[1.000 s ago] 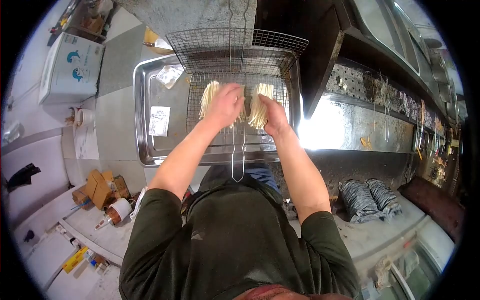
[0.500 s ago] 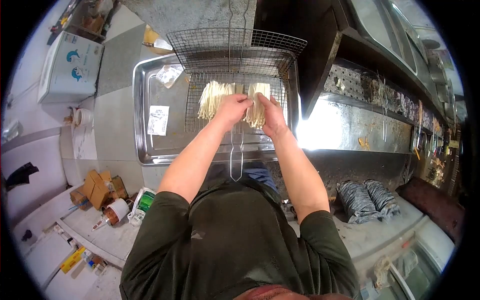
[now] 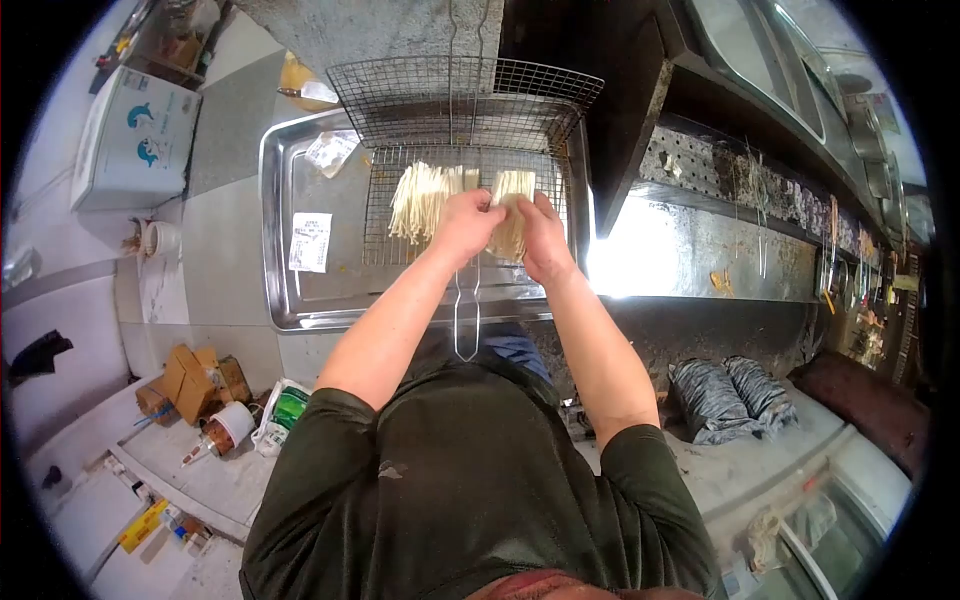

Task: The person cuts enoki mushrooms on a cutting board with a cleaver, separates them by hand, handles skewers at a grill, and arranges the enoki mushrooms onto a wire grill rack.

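An open wire grill basket (image 3: 385,190) lies over a steel tray, its hinged upper half tilted up at the far side. On its mesh, to the left, rests a spread of pale enoki mushrooms (image 3: 418,202). My right hand (image 3: 545,240) holds a second enoki bundle (image 3: 514,186) over the right part of the mesh, thumb across its front. My left hand (image 3: 468,225) is closed at that bundle's left edge, its thumb and fingers pinching there. The left hand partly covers the spread behind it. The basket's wire handle (image 3: 457,325) points toward my body.
The steel tray (image 3: 277,250) also holds a printed paper slip (image 3: 310,242) and a crumpled wrapper (image 3: 331,152). A knife (image 3: 290,92) lies beyond the tray. A dark metal cabinet (image 3: 640,130) stands close on the right. Black bags (image 3: 708,400) and cardboard (image 3: 190,385) sit lower down.
My right hand has shifted slightly down and inward, its thumb now across the bundle's front. The left hand stays by the bundle. The whole view has moved a little.
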`<control>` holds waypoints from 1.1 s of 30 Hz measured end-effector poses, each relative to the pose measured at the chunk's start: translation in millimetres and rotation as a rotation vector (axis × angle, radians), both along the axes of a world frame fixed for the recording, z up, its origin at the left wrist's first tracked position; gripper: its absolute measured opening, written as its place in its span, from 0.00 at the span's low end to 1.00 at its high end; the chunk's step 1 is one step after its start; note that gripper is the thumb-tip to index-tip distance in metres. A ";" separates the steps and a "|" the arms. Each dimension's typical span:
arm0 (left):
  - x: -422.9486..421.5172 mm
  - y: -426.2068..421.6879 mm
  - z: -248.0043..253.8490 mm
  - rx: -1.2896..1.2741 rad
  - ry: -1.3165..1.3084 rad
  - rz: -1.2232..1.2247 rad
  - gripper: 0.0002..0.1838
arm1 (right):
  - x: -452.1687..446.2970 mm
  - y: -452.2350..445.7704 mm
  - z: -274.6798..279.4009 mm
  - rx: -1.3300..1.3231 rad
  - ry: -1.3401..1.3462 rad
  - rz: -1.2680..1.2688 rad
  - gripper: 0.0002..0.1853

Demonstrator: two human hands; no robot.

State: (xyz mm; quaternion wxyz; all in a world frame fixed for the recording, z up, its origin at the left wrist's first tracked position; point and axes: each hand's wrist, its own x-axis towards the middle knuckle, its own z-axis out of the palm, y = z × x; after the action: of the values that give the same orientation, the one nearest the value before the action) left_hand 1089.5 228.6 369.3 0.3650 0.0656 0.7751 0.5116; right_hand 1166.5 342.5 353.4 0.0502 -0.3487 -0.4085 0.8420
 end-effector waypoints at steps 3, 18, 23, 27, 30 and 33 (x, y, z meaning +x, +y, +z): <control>2.6 1.8 9.8 -0.035 -0.014 0.043 0.13 | 1.8 -2.9 -3.5 0.161 0.017 0.065 0.25; -1.6 -0.8 -11.4 0.112 -0.091 0.056 0.15 | 2.6 -2.5 8.6 -0.021 0.006 -0.002 0.30; -7.5 -6.3 -13.7 0.175 -0.178 0.141 0.13 | 5.1 6.5 -10.9 0.019 0.006 0.025 0.29; -15.2 -16.2 -21.2 0.346 -0.292 0.194 0.15 | 9.0 18.5 -8.8 -0.144 0.003 0.001 0.36; -1.9 -6.3 -34.2 0.217 -0.060 0.108 0.18 | 3.6 5.0 1.6 -0.178 -0.068 -0.035 0.37; 0.6 -5.2 -29.7 0.240 -0.148 0.140 0.18 | 0.1 -3.2 11.5 -0.151 -0.077 -0.075 0.32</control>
State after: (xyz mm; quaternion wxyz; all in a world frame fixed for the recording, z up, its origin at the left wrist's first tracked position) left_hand 1090.1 223.4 339.5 0.3742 0.0165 0.6821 0.6281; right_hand 1166.6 339.4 364.9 0.0396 -0.3989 -0.3319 0.8539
